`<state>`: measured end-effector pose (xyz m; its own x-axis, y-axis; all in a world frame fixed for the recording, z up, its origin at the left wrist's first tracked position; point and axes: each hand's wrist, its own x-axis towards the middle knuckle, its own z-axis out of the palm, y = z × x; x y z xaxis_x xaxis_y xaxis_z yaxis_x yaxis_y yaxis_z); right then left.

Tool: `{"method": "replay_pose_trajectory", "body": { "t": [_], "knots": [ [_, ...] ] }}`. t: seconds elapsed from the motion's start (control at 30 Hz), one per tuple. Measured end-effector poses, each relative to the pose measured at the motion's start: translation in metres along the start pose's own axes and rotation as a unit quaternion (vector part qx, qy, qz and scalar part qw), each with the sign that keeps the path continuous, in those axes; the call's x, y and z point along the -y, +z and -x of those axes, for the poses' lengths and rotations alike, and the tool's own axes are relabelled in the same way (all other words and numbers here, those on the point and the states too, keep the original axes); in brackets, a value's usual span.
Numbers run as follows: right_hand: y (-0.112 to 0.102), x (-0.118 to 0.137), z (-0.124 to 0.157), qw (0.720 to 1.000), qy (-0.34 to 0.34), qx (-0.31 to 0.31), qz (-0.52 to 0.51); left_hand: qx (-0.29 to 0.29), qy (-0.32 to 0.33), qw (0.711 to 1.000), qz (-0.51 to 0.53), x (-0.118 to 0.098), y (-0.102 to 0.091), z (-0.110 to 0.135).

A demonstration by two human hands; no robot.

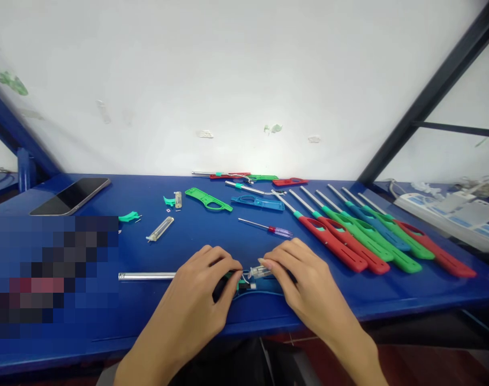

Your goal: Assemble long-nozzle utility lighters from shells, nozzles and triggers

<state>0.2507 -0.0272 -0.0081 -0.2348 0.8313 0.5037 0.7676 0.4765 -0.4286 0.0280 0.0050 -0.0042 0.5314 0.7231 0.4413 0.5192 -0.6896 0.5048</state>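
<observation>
My left hand (200, 289) is closed over an opened gas lighter, with thumb and forefinger pinched near a thin white tube (245, 276). The lighter's metal barrel (148, 276) sticks out to the left from under that hand. Just right of the left fingertips shows a black and white igniter piece (246, 287), above the edge of a blue handle shell (264, 293). My right hand (308, 276) pinches a clear fuel tank (261, 271), its left end facing the tube. The fingers hide the tank's other end and most of the shell.
Behind my hands lies a screwdriver (268, 228). Several assembled lighters (348, 236) lie in a row on the right. Loose shells, including a green one (208, 200) and a blue one (258, 202), lie toward the wall. A spare fuel tank (160, 229) and a phone (71, 197) are left.
</observation>
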Motion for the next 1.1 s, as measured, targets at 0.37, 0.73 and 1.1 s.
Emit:
{"method": "replay_pose_trajectory", "body": {
  "t": [0.37,0.73,1.1],
  "knots": [
    [-0.006,0.008,-0.002,0.994,0.074,0.064,-0.049,-0.003,-0.003,1.000,-0.001,-0.002,-0.001,-0.003],
    [-0.006,-0.004,0.001,0.994,0.057,0.045,-0.080,-0.024,0.009,1.000,-0.016,0.003,0.002,0.001],
    [0.000,-0.005,0.002,0.995,0.055,-0.016,-0.083,-0.008,-0.005,1.000,-0.003,0.000,0.001,0.002]
  ]
}}
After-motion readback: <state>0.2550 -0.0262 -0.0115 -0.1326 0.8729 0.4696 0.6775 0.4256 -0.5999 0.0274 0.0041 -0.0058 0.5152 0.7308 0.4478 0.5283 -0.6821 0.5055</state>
